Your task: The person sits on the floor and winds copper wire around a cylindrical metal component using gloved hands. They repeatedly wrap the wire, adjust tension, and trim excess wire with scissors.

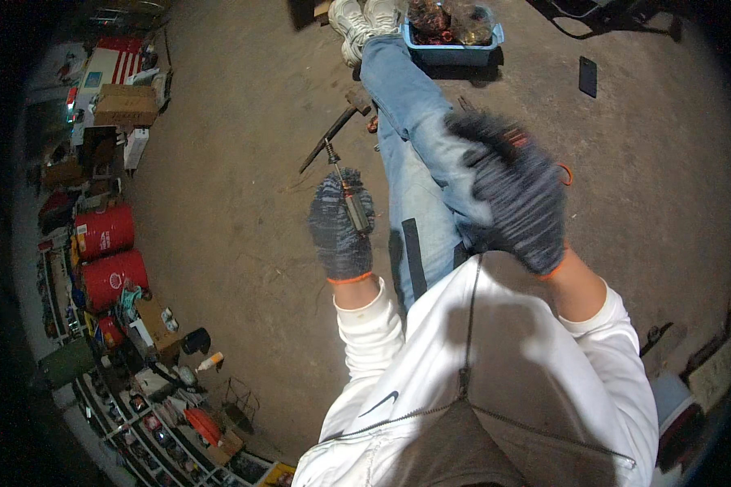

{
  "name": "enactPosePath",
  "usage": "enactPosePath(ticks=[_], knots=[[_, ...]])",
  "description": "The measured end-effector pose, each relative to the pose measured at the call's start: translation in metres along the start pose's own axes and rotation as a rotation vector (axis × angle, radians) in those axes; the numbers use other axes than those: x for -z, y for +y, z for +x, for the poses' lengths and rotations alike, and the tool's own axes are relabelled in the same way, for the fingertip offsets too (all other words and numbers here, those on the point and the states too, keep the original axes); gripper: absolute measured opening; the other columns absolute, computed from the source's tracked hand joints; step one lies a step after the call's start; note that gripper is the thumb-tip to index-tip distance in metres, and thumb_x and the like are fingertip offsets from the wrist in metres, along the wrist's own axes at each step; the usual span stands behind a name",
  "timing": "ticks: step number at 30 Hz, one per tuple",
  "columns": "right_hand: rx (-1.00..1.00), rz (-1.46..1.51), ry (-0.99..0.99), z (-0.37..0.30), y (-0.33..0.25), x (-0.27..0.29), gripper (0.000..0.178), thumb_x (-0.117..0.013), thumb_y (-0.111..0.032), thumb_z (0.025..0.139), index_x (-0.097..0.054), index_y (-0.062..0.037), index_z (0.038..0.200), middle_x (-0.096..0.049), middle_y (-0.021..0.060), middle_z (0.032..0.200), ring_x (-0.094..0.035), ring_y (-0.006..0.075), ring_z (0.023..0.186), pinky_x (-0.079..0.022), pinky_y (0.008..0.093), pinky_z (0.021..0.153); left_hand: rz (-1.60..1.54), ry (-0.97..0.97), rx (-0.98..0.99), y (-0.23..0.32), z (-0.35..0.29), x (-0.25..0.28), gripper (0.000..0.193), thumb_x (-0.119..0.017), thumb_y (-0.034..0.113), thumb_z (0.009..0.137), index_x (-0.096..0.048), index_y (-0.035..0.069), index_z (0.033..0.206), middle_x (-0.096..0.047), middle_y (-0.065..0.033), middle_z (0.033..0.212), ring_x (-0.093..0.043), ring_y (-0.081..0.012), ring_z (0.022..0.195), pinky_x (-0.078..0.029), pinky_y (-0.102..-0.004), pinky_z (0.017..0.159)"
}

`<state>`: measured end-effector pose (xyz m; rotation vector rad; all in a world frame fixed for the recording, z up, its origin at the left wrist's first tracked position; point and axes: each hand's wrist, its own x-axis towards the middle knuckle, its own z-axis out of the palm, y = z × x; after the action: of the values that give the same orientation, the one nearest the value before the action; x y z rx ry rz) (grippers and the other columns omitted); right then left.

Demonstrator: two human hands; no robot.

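Left hand: holds shafted metal part, nearside of hammer
Right hand: blurred, right of hammer
Blue basin: beyond hammer

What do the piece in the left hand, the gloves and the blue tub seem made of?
Piece: probably metal, dull grey with a slim shaft and coppery patches. Gloves: apparently matt knitted fabric, from their streaky grey texture. Blue tub: likely plastic, from its smooth, even colour.

Shafted part in left hand, mid-frame, hammer above, left of legs, tub upper centre, phone upper right, drums far left
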<state>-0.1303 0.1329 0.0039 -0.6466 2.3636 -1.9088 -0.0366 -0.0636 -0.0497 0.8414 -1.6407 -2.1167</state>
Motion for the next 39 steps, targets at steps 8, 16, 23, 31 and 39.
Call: enactPosePath(ticks=[8,16,23,31,39], knots=[[0.116,-0.314,-0.741,-0.024,0.014,-0.049,0.023,-0.053,-0.020,0.080,-0.061,-0.0058,0.096,-0.060,0.0198,0.079,-0.060,0.0312,0.067,-0.047,0.0392,0.058,0.232,-0.030,-0.066,0.014,-0.015,-0.013,0.028,-0.043,0.023,0.092,-0.060,0.003,0.102,-0.060,-0.0030,0.084,-0.054,-0.0088,0.067,-0.043,-0.0210,0.057],[0.556,-0.186,-0.628,-0.029,0.040,-0.047,0.014,-0.054,-0.021,0.074,-0.060,-0.0107,0.081,-0.055,0.0119,0.071,-0.058,0.0301,0.065,-0.045,0.0420,0.056,-0.025,-0.203,0.116,0.001,-0.017,-0.022,0.043,-0.040,0.036,0.094,-0.060,-0.002,0.096,-0.061,-0.0073,0.082,-0.056,-0.0125,0.069,-0.045,-0.0227,0.060],[0.557,-0.090,-0.494,-0.012,0.043,-0.027,0.015,-0.055,-0.015,0.069,-0.059,-0.0079,0.083,-0.056,0.0114,0.072,-0.058,0.0294,0.066,-0.046,0.0394,0.058,0.294,-0.216,-0.002,0.007,-0.021,-0.023,0.015,-0.053,0.013,0.083,-0.061,0.001,0.087,-0.060,-0.0082,0.078,-0.058,-0.0171,0.068,-0.046,-0.0275,0.061],[0.458,0.077,-0.315,0.002,0.046,-0.006,0.026,-0.059,-0.006,0.065,-0.061,-0.0055,0.091,-0.060,0.0115,0.084,-0.059,0.0304,0.076,-0.046,0.0383,0.067,0.628,-0.379,-0.276,-0.003,-0.016,-0.027,0.012,-0.055,0.005,0.080,-0.058,0.002,0.091,-0.058,-0.0125,0.082,-0.058,-0.0270,0.077,-0.045,-0.0324,0.068],[0.566,-0.152,-0.548,-0.019,0.011,-0.013,0.017,-0.058,-0.017,0.071,-0.060,-0.0089,0.086,-0.061,0.0092,0.081,-0.060,0.0234,0.073,-0.046,0.0378,0.060,0.433,-0.334,-0.245,0.005,-0.016,-0.032,0.008,-0.053,0.006,0.079,-0.057,0.000,0.083,-0.057,-0.0108,0.079,-0.057,-0.0233,0.074,-0.044,-0.0301,0.066]])
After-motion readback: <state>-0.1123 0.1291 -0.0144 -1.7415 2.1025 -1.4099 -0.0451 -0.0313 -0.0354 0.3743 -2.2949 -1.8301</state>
